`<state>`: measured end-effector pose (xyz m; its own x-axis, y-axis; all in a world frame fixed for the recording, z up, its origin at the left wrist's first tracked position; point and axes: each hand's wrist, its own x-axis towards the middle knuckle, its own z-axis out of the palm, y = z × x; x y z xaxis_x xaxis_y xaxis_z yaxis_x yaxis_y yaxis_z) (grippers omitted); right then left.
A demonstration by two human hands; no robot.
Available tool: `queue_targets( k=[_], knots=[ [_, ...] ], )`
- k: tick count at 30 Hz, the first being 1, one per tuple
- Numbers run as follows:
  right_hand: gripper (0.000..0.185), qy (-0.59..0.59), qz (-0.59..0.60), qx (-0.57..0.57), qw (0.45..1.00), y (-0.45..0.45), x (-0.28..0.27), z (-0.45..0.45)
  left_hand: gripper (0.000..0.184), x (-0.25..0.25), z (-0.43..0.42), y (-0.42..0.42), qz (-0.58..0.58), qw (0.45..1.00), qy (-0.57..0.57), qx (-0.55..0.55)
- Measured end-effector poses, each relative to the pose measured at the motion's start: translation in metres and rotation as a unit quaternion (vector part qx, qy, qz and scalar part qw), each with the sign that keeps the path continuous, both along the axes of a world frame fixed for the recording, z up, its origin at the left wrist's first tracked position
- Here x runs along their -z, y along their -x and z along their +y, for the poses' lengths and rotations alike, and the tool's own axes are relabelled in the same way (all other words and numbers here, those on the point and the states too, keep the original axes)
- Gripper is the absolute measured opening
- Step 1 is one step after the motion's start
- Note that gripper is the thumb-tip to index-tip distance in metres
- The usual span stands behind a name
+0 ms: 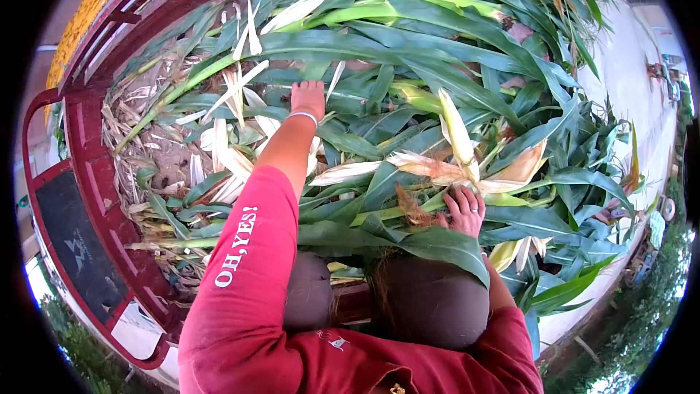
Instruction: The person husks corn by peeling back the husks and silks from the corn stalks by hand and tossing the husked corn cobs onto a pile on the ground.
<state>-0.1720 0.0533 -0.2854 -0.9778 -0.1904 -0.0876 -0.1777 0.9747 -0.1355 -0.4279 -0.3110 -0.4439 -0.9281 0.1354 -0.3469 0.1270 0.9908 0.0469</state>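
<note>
My right hand (464, 211), with a ring on one finger, is closed on a green corn stalk (394, 213) just below an opened ear. Pale husks (516, 169) spread around that spot, and a yellow-green husked piece (458, 131) points up from it. Brown corn silk (413, 208) hangs beside the fingers. Farther forward, my left hand (308, 98), wearing a white wristband, reaches into the long green leaves (357, 91). Its fingers are bent downward, and what lies under them is hidden. A blurred green leaf piece (315, 69) shows just past the fingertips.
Red metal cart sides (102, 190) stand at the left and along the far edge. Yellow corn ears (87, 22) are heaped beyond them. Another long stalk (182, 87) lies across the pile. Dry husk scraps (160, 153) cover the left floor. Pale pavement (631, 95) lies right.
</note>
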Motion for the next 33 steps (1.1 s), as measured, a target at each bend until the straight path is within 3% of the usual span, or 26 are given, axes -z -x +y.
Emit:
queue_targets(
  k=[3, 6, 8, 10, 14, 18, 21, 22, 24, 25, 27, 30, 33],
  knots=[
    [0.047, 0.015, 0.012, -0.003, 1.0, 0.001, 0.003, 0.001, 0.028, -0.031, 0.0, 0.008, -0.087, 0.995, 0.017, 0.052],
    [0.047, 0.014, 0.028, -0.001, 1.0, 0.0, 0.004, 0.004, 0.026, -0.046, -0.004, 0.006, -0.114, 0.991, -0.008, 0.065],
    [0.047, 0.031, 0.01, 0.004, 0.999, 0.001, 0.0, 0.003, 0.033, -0.069, -0.018, 0.009, -0.09, 0.982, -0.1, 0.129],
    [0.047, 0.029, 0.015, 0.009, 0.999, -0.001, -0.002, 0.002, 0.036, -0.125, -0.014, 0.002, -0.084, 0.978, -0.143, 0.125],
    [0.046, 0.035, 0.022, 0.022, 0.999, -0.002, -0.016, 0.002, 0.041, -0.224, -0.001, -0.036, -0.093, 0.979, -0.12, 0.14],
    [0.043, 0.095, 0.022, 0.042, 0.994, -0.004, -0.035, 0.003, 0.037, -0.241, -0.021, -0.095, 0.012, 0.97, -0.188, 0.15],
    [0.03, 0.326, 0.04, 0.167, 0.93, 0.007, -0.06, 0.01, 0.032, -0.271, -0.01, -0.124, 0.058, 0.961, -0.229, 0.142],
    [0.029, 0.311, 0.057, 0.189, 0.93, 0.012, -0.076, 0.012, 0.03, -0.283, -0.006, -0.131, 0.072, 0.958, -0.247, 0.127],
    [0.037, 0.406, -0.136, 0.291, 0.856, 0.02, -0.105, 0.011, 0.026, -0.294, -0.005, -0.148, 0.081, 0.954, -0.255, 0.133],
    [0.037, 0.405, -0.131, 0.296, 0.855, 0.02, -0.108, 0.01, 0.025, -0.302, -0.005, -0.157, 0.106, 0.951, -0.256, 0.136],
    [0.052, 0.655, -0.273, 0.359, 0.607, 0.022, -0.107, 0.003, 0.025, -0.318, -0.007, -0.174, 0.123, 0.949, -0.263, 0.125],
    [0.063, 0.802, -0.248, 0.349, 0.415, 0.026, -0.105, -0.009, 0.024, -0.326, -0.011, -0.19, 0.162, 0.94, -0.271, 0.128],
    [0.061, 0.836, -0.158, 0.358, 0.385, 0.039, -0.103, -0.02, 0.027, -0.338, -0.012, -0.188, 0.175, 0.937, -0.274, 0.125]
  ],
)
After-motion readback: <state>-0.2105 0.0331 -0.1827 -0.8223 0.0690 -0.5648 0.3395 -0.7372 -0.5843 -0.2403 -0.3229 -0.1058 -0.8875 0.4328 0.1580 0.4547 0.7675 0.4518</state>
